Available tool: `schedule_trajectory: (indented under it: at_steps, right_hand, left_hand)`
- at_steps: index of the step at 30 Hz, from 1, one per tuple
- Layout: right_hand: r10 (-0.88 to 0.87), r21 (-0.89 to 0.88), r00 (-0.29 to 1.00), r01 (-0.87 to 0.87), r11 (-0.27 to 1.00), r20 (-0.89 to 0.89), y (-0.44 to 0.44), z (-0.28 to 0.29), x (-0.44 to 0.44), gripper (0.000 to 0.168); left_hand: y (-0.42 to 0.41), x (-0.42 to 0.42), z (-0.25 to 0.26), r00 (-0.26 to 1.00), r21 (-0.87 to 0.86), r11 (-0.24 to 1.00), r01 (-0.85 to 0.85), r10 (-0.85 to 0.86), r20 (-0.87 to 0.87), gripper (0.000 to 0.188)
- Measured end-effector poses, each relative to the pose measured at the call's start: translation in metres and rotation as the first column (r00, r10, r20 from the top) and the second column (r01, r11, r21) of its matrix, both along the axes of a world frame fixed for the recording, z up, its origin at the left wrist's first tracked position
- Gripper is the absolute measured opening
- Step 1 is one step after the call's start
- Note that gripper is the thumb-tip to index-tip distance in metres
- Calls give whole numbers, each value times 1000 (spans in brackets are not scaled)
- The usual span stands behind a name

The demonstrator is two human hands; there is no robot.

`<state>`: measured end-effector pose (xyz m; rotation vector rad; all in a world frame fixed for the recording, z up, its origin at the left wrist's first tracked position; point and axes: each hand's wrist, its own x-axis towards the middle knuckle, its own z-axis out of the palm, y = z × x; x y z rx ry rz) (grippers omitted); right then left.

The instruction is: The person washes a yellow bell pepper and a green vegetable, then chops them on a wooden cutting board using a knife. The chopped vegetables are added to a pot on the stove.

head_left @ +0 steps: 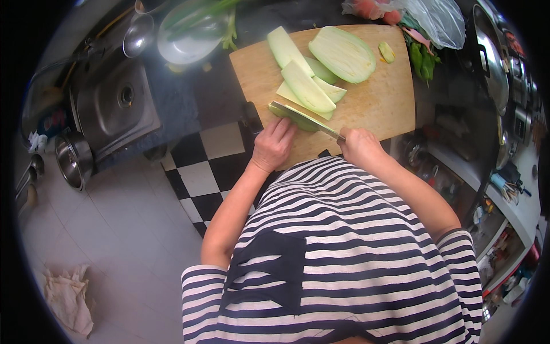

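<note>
My right hand (360,144) grips the handle of a kitchen knife (306,119), its blade slanting up and left across a piece of pale green gourd (281,112). With bent fingers, my left hand (274,142) presses that piece onto the wooden cutting board (378,103). Several cut gourd slices (308,88) lie overlapped just beyond the blade. A large gourd half (343,55) rests farther back with its cut face up. Near the board's right edge is a small gourd end piece (386,52).
Left of the board are a white bowl (191,41) with green stalks across it, a steel ladle (138,36) and a metal sink (116,103). Green peppers (423,62) and a clear plastic bag (438,21) lie at the back right. A lidded pan (492,64) stands at far right.
</note>
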<state>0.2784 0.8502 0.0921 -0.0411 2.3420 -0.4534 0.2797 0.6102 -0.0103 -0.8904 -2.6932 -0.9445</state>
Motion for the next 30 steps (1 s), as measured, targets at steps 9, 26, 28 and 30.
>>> schedule_trajectory:
  at_steps: [9,26,28,30]
  right_hand:
    - [16,-14,1000,-16,1000,16,0,1,-9,17]
    - [90,-42,996,-90,995,-7,-14,-19,-29,25]
    - [75,-65,996,-78,995,-45,-9,-34,-20,25]
    - [68,-28,993,-71,997,-99,-21,-56,-10,24]
  left_hand:
    - [-4,-1,-2,1000,34,999,12,-12,6,33]
    - [-6,1,-4,1000,21,1000,-2,3,-31,31]
    - [-6,1,-5,999,21,1000,-8,9,-38,31]
    - [-5,2,-7,998,11,1000,-14,15,-57,31]
